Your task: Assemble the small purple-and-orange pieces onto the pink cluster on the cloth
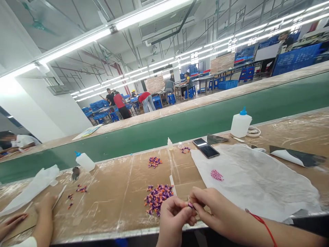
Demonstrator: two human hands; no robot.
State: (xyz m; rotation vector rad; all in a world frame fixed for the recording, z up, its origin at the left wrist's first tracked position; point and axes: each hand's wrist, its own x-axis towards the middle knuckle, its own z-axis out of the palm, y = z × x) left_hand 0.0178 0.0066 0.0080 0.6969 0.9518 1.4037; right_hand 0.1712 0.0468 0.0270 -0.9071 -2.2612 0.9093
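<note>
My left hand point(174, 216) and my right hand point(208, 206) meet at the near edge of the brown table point(115, 195). Both pinch one small purple piece point(190, 205) between their fingertips. A red string circles my right wrist. Just left of my hands lies a heap of small purple and orange pieces point(157, 196). A thin white stick point(172, 183) lies beside the heap. A white plastic sheet point(257, 178) spreads to the right, with a small cluster of pink pieces point(217, 175) on it.
Another pile of pieces point(154, 162), a tiny glue bottle point(170, 144), a phone point(206, 148) and a big white bottle with a blue cap point(241, 122) sit farther back. A green conveyor belt point(180, 127) runs behind. A co-worker's hands point(41, 216) rest at the left.
</note>
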